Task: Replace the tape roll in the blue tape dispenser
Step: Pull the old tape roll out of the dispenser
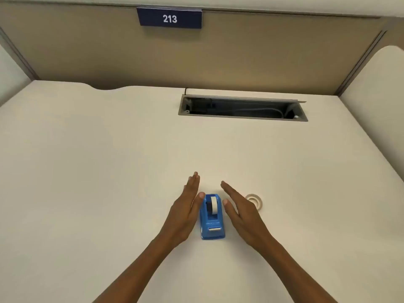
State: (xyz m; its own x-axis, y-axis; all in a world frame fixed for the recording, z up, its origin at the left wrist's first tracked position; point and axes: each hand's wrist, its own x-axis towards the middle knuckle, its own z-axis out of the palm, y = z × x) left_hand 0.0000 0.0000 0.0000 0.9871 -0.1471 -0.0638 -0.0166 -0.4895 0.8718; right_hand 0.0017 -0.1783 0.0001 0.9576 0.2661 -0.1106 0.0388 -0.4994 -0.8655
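On the pale desk (109, 160), near its front edge and roughly centred in the view, stands the blue tape dispenser (212, 217). Its cutter end points toward the person and its roll end points away. A white tape roll (213, 205) sits upright in its cradle, seen edge-on as a narrow white band.

The left hand (185, 213) is on the dispenser's left side, flat and spread, fingers straight and held together, pointing away from the person, palm turned inward toward the dispenser. Its thumb tip lies just beside the dispenser's far left corner; whether it touches the plastic cannot be told. The right hand (242, 215) mirrors it on the other side, fingers extended and angled up and to the left, thumb tip near the dispenser's far right corner, with a thin strip of desk visible between the palm and the blue body. Neither hand grasps anything.

Just beyond the right hand, partly hidden behind its knuckles, a second tape roll (255, 201) lies flat on the desk, pale and translucent, with its core showing as a ring.

Farther back, an open grey cable tray (242, 118) is sunk into the desk, with dark cabling inside. A beige partition (196, 57) rises behind the desk, carrying a dark blue sign (170, 18) that reads 213.
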